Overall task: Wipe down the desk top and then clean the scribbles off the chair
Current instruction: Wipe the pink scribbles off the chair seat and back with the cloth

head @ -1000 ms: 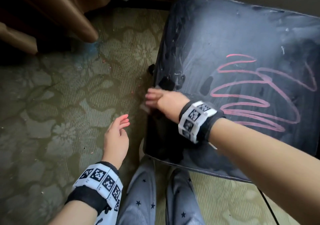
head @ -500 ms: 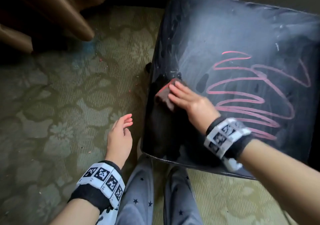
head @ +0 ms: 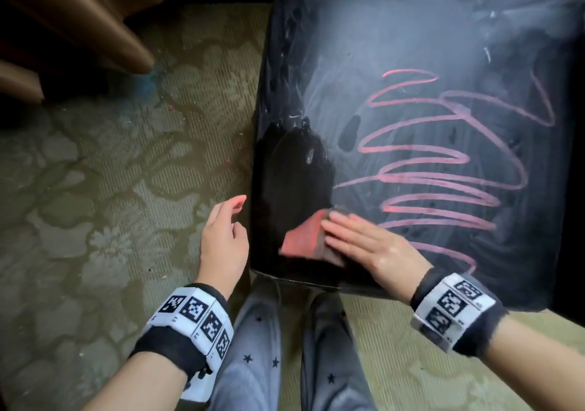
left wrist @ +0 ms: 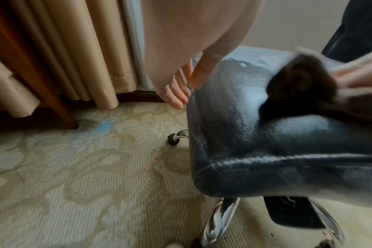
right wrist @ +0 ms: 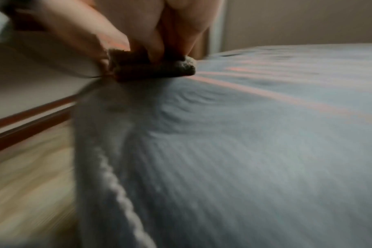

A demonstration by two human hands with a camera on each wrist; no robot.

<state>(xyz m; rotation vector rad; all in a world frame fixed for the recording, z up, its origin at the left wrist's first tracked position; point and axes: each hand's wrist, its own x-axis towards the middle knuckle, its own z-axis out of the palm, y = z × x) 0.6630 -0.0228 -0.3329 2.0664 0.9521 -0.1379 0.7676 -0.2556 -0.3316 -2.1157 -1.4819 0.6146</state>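
A black chair seat (head: 411,30) fills the right of the head view, hazy with chalky smears and crossed by a pink zigzag scribble (head: 443,157). A wiped, dark patch (head: 291,170) shows at its near left. My right hand (head: 357,239) presses flat on a dark cloth stained pink (head: 304,236) near the seat's front left corner; in the right wrist view the fingers (right wrist: 159,42) push the cloth (right wrist: 151,67) down. My left hand (head: 224,233) hangs relaxed beside the seat's left edge, thumb (left wrist: 202,73) close to the seat side (left wrist: 223,117), holding nothing.
Patterned carpet (head: 95,189) with crumbs and a blue stain (left wrist: 105,125) lies to the left. Tan curtains (left wrist: 64,50) hang at the far left. The chair's chrome legs (left wrist: 219,216) and a caster (left wrist: 173,139) sit under the seat. My legs in star-print trousers (head: 262,347) stand below the front edge.
My right hand has slid the cloth from the seat's left edge inward, then back toward the front edge, enlarging the dark wiped patch. The left hand has stayed beside the seat.
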